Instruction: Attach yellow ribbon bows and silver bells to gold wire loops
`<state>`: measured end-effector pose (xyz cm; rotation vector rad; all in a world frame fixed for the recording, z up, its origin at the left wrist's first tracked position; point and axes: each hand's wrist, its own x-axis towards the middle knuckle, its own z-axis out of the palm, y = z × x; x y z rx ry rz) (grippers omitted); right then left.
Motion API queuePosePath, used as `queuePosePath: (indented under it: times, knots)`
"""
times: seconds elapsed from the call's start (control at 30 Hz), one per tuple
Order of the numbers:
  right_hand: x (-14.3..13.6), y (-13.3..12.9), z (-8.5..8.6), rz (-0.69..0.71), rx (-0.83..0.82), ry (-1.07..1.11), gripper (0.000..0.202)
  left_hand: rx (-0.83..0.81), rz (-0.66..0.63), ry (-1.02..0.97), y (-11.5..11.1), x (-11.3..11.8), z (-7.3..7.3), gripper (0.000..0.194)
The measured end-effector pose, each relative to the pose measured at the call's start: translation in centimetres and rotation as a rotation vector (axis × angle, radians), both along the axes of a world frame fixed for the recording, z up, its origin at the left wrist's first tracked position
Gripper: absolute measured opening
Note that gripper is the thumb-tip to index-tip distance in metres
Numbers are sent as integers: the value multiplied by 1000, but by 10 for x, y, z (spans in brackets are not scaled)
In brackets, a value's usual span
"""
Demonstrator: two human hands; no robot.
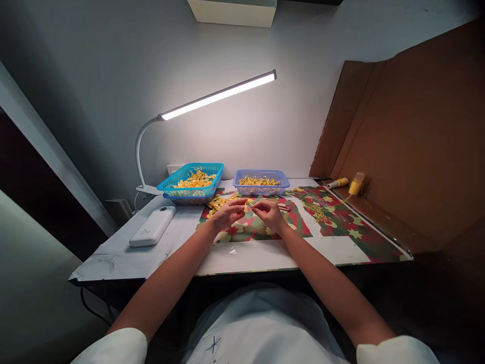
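Note:
My left hand [229, 214] and my right hand [270, 214] are held close together over a camouflage-patterned sheet [242, 233]. Between the fingertips of my left hand is a small yellow ribbon-like piece [248, 201]. The fingers of my right hand are pinched together just beside that piece; whatever they hold is too small to name. A thin pale thread [261, 221] curves below my right hand. Loose yellow strips [219, 204] lie behind my left hand. Past my right hand rests a small red-handled tool [284, 208], partly hidden.
A teal basket [163, 187] of yellow strips is stacked on a blue one; a purple basket [261, 190] holds more yellow pieces. A white power bank [152, 227] and a lit lamp [220, 95] stand left. Rightward are gold strings [320, 213], a yellow spool [356, 184] and cardboard [413, 136].

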<state>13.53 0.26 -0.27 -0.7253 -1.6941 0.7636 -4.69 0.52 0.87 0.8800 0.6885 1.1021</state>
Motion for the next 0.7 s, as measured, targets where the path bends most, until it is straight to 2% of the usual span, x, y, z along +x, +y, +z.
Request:
queuePosePath:
  times: [0.7]
  knots:
    - [3,1,-1,-33,106,-49,14,21,-20,-10,1,0,-3,28]
